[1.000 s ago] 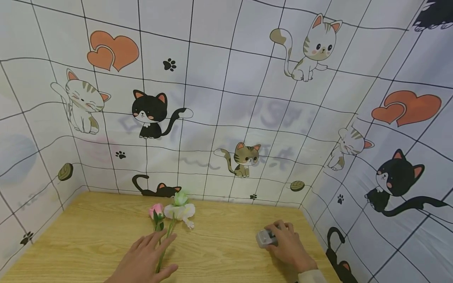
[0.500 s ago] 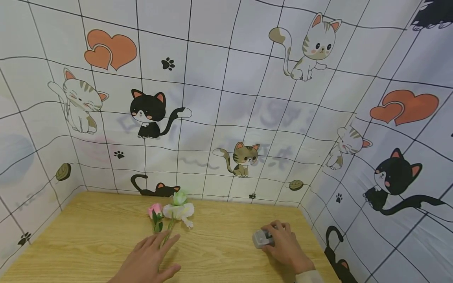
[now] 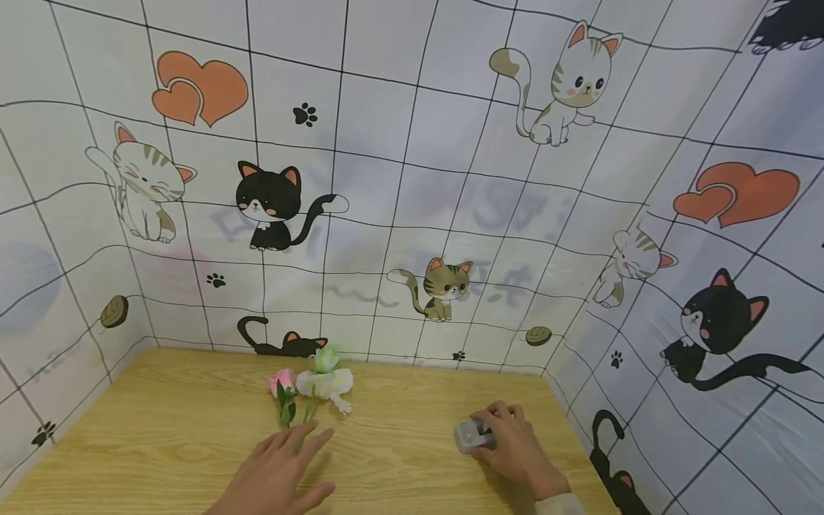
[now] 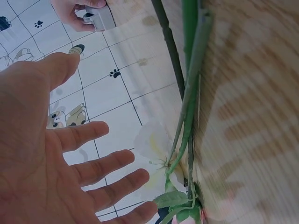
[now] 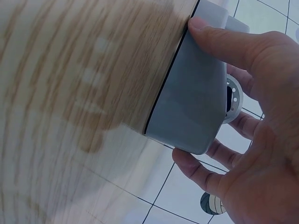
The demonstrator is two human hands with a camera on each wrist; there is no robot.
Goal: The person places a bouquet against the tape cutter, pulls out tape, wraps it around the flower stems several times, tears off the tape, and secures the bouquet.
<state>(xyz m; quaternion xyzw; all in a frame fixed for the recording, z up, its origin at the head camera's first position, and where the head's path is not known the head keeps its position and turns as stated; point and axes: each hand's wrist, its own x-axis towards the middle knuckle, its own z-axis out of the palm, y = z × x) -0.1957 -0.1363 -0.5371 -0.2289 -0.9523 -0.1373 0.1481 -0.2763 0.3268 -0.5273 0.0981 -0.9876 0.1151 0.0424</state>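
Observation:
In the head view, my right hand grips a grey tape dispenser on the right side of the table. The right wrist view shows the thumb on one side of the dispenser's body and the fingertips on the other, with a white perforated wheel between. My left hand is spread over the stems of artificial flowers and holds nothing. These are a pink rose, a white flower and a pale green bloom. Their green stems lie apart from the left fingers.
A wooden table runs back to a white cloth with grid lines and cartoon cats. The cloth also hangs along the left and right sides.
My right hand has slid the tape dispenser a little to the left across the table. The left hand has shifted slightly right, over the stems; the flowers stay put.

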